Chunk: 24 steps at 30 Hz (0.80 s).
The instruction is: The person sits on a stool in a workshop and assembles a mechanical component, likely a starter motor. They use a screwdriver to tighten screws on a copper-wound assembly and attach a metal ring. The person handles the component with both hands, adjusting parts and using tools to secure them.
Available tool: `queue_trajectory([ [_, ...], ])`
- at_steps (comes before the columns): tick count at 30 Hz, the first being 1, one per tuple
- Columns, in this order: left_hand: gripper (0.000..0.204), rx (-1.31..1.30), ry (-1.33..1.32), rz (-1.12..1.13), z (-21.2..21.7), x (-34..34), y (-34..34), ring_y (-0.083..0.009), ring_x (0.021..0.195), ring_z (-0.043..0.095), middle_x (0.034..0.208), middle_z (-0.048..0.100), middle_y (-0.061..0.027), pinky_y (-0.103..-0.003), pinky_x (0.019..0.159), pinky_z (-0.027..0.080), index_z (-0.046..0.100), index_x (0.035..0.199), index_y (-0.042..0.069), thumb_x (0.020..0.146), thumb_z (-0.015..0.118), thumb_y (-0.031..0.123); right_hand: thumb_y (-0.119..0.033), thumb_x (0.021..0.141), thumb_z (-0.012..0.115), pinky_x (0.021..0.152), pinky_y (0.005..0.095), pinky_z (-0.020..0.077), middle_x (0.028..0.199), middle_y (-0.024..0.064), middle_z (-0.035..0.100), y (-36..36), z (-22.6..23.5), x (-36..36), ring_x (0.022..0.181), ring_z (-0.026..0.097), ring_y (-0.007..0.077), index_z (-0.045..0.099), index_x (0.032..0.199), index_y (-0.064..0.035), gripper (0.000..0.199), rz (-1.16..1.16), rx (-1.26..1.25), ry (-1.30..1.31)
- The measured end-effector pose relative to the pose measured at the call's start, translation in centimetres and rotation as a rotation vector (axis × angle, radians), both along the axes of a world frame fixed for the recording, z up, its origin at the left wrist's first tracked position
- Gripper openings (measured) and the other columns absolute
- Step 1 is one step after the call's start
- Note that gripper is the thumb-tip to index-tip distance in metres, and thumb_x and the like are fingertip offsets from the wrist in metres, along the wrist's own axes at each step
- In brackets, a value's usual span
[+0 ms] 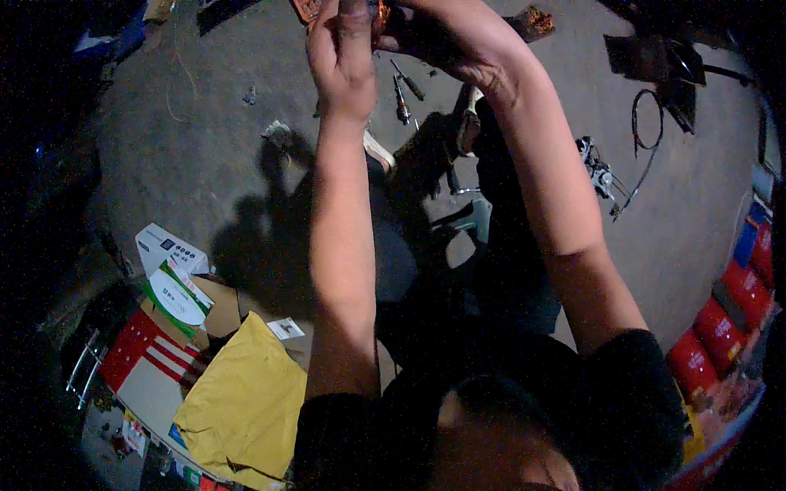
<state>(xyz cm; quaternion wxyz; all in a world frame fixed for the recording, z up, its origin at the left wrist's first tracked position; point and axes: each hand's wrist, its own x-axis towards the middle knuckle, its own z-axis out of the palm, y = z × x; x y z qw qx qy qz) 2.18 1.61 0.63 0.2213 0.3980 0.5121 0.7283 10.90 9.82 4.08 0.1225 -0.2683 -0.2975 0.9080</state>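
Observation:
Both my arms reach up to the top edge of the head view. My left hand [342,57] is closed around a small dark and orange part [378,18] that is mostly cut off by the frame's top. Beside it, my right hand [446,37] grips the same part from the right. What the part is cannot be made out. Below my hands, two screwdrivers [403,96] lie on the concrete floor [205,139].
A yellow envelope [246,401], small boxes [168,250] and a red and white striped piece [143,348] lie at lower left. A cable with a metal fitting [606,176] lies at right. Red cans [720,327] line the right edge. Dark parts [655,57] sit at upper right.

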Motion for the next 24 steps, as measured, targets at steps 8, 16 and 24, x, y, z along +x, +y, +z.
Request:
queue_trajectory([
  [8,0.046,-0.041,-0.232,0.195,-0.3,0.7,0.5,-0.0155,0.087,0.057,0.098,0.061,-0.0070,-0.027,0.079,0.044,0.057,0.106,0.000,0.095,0.035,0.039,-0.018,0.088,0.055,0.073,0.0255,0.0475,0.093,0.0065,0.058,-0.5,-2.1,-0.2,0.083,0.056,0.0144,0.056,0.100,0.0013,0.022,0.051,-0.200,0.261],
  [16,0.043,0.183,-0.406,0.072,-0.2,1.1,0.1,-0.0176,0.077,0.058,0.087,0.060,-0.0073,-0.028,0.074,0.047,0.056,0.094,0.003,0.092,0.039,0.042,-0.010,0.084,0.059,0.080,0.0252,0.0474,0.101,0.0061,0.058,-1.2,-1.3,-0.3,0.093,0.056,0.0140,0.053,0.108,-0.0014,0.026,0.119,-0.075,0.333],
  [24,0.040,0.144,-0.741,0.149,0.0,1.6,0.9,-0.0184,0.078,0.060,0.087,0.062,-0.0068,-0.028,0.072,0.049,0.058,0.094,0.004,0.091,0.041,0.040,-0.013,0.085,0.059,0.078,0.0257,0.0493,0.100,0.0084,0.059,-0.6,-2.3,-0.1,0.089,0.058,0.0158,0.054,0.105,-0.0013,0.024,0.094,-0.225,0.296],
])
